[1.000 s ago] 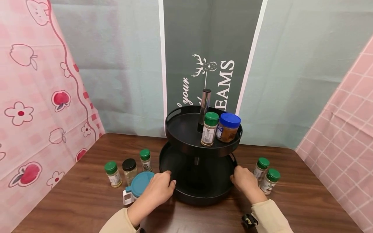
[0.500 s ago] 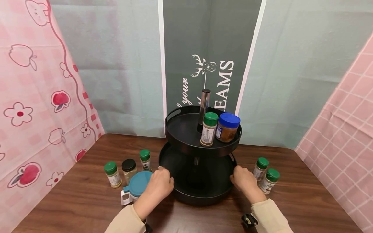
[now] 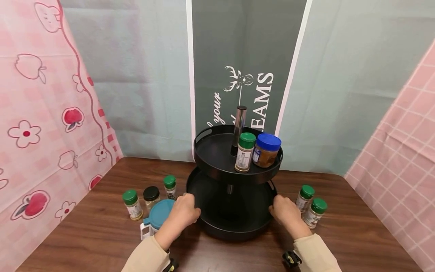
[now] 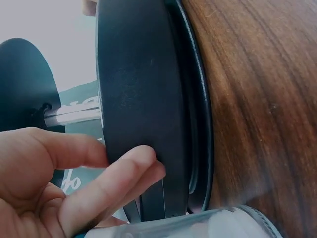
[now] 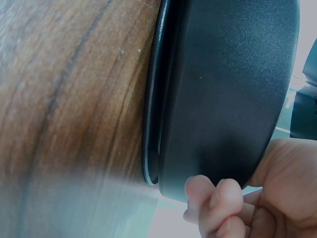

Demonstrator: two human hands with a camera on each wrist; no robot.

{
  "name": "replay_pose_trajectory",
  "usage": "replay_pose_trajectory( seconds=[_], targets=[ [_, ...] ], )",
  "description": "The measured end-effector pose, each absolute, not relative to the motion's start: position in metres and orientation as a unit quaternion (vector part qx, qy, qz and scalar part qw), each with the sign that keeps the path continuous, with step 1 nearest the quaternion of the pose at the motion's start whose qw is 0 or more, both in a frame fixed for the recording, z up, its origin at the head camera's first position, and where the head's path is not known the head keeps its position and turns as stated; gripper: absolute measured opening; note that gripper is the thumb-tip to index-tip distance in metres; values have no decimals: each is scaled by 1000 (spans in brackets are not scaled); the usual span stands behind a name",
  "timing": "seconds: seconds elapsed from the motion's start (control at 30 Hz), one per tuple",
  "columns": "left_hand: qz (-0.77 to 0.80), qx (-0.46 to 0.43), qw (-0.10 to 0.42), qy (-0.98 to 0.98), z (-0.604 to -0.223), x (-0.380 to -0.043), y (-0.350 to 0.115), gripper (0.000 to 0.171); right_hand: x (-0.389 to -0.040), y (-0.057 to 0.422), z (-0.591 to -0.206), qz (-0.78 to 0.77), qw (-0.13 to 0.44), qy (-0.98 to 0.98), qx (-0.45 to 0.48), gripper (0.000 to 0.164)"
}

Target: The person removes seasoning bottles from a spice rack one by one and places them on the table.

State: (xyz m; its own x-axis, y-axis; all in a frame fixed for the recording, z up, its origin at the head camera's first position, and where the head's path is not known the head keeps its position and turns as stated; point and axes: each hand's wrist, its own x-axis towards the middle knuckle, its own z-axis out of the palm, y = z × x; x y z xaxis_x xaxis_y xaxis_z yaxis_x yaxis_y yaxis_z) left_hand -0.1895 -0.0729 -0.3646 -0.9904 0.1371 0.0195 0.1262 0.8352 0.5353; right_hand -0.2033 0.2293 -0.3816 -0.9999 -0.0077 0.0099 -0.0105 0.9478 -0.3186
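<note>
At both sides of the black two-tier tray: rim grasped twice

Head view: stands upright on the wooden table, gripped at the lower tier by left hand and right hand; holds a green-capped shaker and a blue-lidded jar on top. Flanked by a teal-lidded jug just beside the left wrist.

Left wrist view: pinched at the rim, thumb on the edge, fingers against the outer wall.

Right wrist view: grasped likewise, with curled fingertips at the outer wall; thumb partly hidden.
</note>
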Motion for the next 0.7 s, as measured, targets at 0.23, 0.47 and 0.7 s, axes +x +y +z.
replay_pose_trajectory(
  seconds=[0.23,0.47,0.7],
  targets=[
    [267,48,1,962,-365,-191,-76,21,-201,229,-381,158,13,-987,12,16],
    [283,55,10,958,-365,-191,-77,19,-201,229,-380,152,13,-988,12,16],
    [283,39,27,958,-366,-194,-76,16,-202,231,-383,168,6,-986,11,19]
  ],
)
